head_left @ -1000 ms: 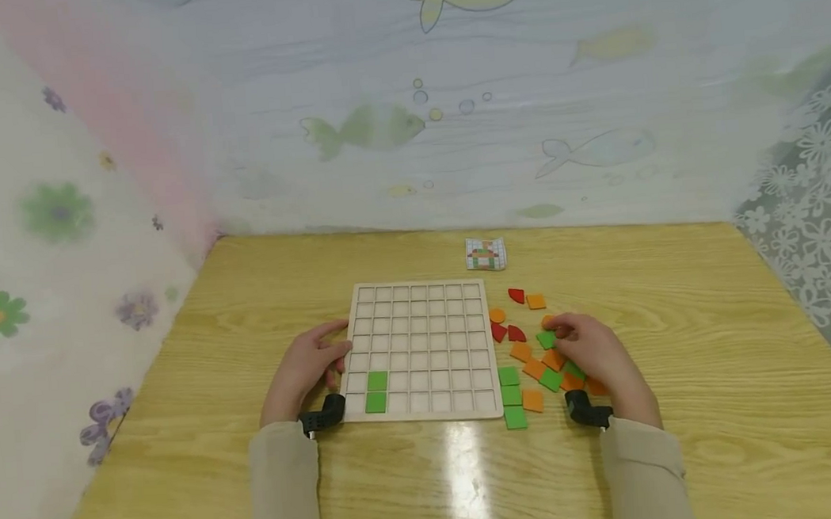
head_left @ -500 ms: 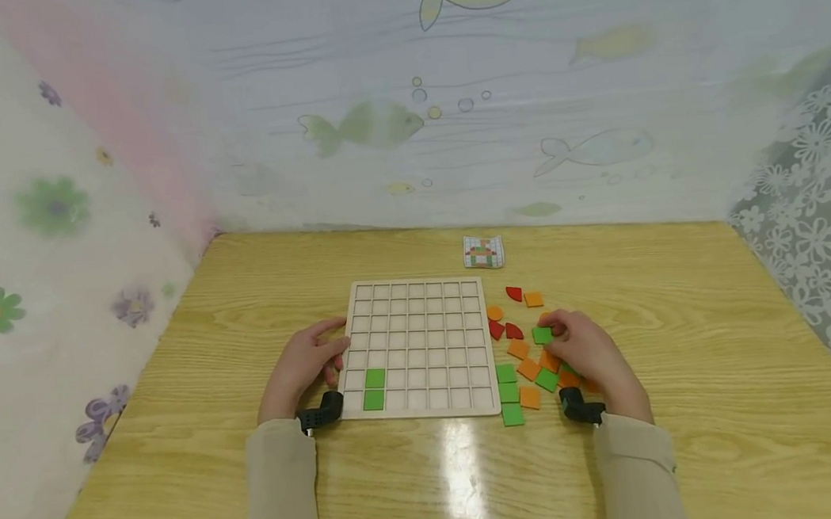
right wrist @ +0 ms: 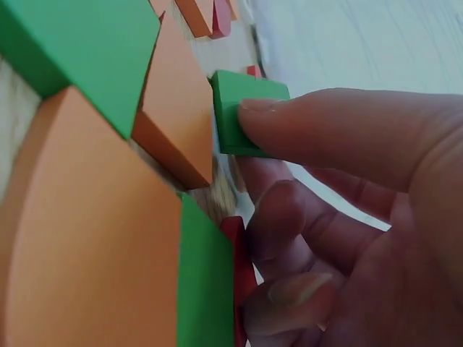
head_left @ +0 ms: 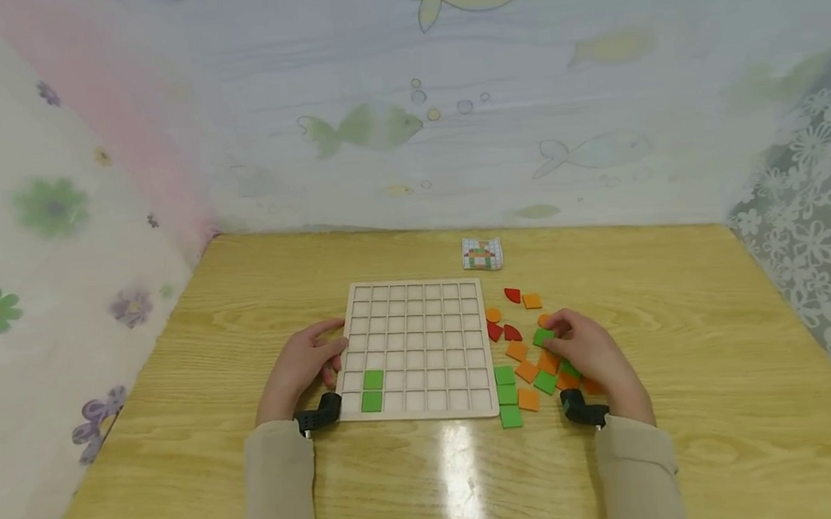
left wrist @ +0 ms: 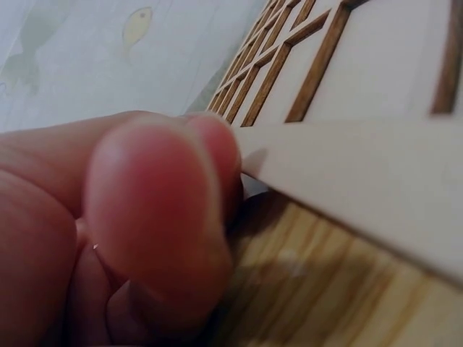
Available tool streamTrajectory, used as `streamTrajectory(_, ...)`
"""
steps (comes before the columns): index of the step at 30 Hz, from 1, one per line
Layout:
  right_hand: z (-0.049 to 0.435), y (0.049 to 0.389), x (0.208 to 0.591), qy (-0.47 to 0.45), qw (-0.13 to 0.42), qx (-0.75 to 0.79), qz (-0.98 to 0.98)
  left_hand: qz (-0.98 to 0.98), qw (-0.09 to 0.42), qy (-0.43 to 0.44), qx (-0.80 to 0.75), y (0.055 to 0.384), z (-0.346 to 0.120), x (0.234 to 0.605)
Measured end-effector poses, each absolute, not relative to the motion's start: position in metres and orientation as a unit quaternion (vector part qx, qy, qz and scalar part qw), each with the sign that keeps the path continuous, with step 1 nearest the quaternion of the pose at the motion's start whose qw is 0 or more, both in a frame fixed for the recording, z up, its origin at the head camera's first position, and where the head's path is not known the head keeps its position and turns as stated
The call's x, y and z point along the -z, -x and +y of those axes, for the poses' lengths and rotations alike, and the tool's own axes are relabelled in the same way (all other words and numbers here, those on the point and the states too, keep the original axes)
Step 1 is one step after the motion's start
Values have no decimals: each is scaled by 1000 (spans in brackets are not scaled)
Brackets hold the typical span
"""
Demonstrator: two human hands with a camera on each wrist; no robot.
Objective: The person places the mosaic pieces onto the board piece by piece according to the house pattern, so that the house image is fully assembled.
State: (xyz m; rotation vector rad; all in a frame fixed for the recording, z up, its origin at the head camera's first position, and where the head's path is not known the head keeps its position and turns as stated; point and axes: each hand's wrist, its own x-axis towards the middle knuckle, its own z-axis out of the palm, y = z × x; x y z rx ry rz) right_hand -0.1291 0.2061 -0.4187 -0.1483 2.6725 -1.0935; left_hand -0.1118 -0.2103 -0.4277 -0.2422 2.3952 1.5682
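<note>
A pale wooden grid board [head_left: 423, 415] lies flat on the table, with two green square tiles [head_left: 373, 391] in its lower left cells. My left hand [head_left: 301, 370] rests at the board's left edge, thumb and index fingertips touching the rim; the left wrist view shows the other fingers loosely bent below. On the right, my right hand [head_left: 592, 352] pinches a green square tile [right wrist: 246, 90], the thumb lying on its face. Beneath and beside this hand spreads a loose group of orange tiles [head_left: 526, 372] and green ones, partly hidden by the hand.
Along the board's right side lie more green tiles [head_left: 507, 394], red quarter-round pieces [head_left: 511, 332] and an orange round piece [head_left: 493, 315]. A small card with a coloured grid pattern [head_left: 482, 254] sits behind the board. A fish-patterned wall [head_left: 382, 174] bounds the table's back.
The head view has shifted very slightly. Both hands keep nearly the same places, the right one still at the green tile and the left at the board's edge.
</note>
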Motion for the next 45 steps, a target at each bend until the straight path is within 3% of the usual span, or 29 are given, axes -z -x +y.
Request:
streamTrajectory(15, 202, 132, 418, 32, 98, 384, 918, 849, 134, 78, -506, 116, -210, 426)
streamTrajectory(28, 184, 132, 418, 28, 150, 451, 879, 842, 127, 91, -516, 114, -208, 427)
streamTrajectory(45, 155, 131, 415, 69, 126, 429, 892, 845, 121, 89, -513, 115, -210, 430)
